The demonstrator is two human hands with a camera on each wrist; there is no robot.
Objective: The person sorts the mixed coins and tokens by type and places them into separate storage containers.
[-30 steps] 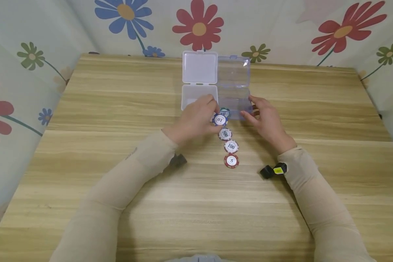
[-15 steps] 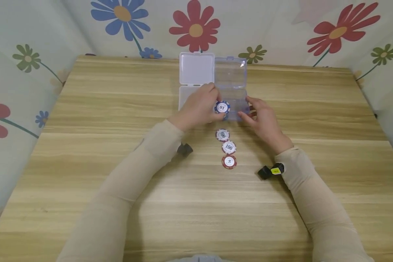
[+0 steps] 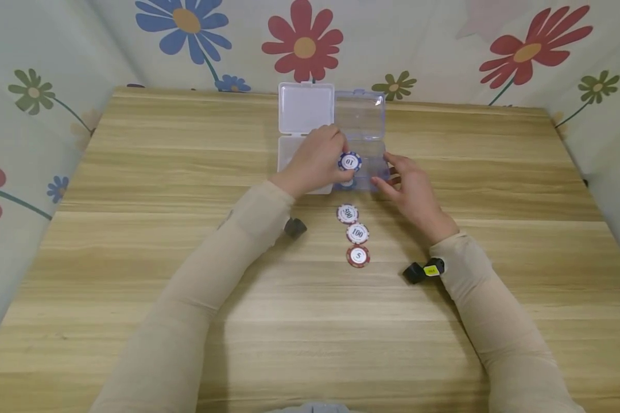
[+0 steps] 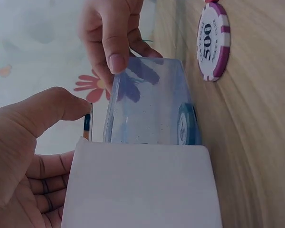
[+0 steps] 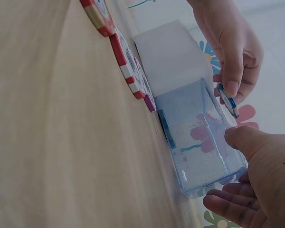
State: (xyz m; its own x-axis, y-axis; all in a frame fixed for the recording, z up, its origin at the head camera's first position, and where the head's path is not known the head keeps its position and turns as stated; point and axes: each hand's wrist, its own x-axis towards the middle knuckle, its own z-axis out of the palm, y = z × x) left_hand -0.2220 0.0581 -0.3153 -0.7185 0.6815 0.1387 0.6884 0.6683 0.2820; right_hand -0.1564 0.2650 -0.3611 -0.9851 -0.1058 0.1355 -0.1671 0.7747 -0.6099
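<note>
Between the thumb and fingers of my left hand (image 3: 317, 158) is a blue poker chip (image 3: 349, 162) marked 10, held above the clear plastic box (image 3: 372, 163). The box stands with its lid raised, and a teal-green poker chip (image 4: 184, 124) lies at its bottom. My right hand (image 3: 415, 192) holds the right end of that box, thumb at the front rim and fingers at the side wall. Joined along its left side is a white box (image 4: 142, 185), lid also raised; my left hand hides part of its inside in the head view.
In front of the boxes, poker chips lie in a line on the wooden table (image 3: 134, 241): a 500 chip (image 3: 348, 214), a 100 chip (image 3: 357, 233) and a red 5 chip (image 3: 359, 256). A flowered curtain (image 3: 434, 46) hangs behind the table.
My left hand has carried the blue 10 chip back from the box's front edge to above the clear box. The green chip has left the table's line. The right hand stays at the box.
</note>
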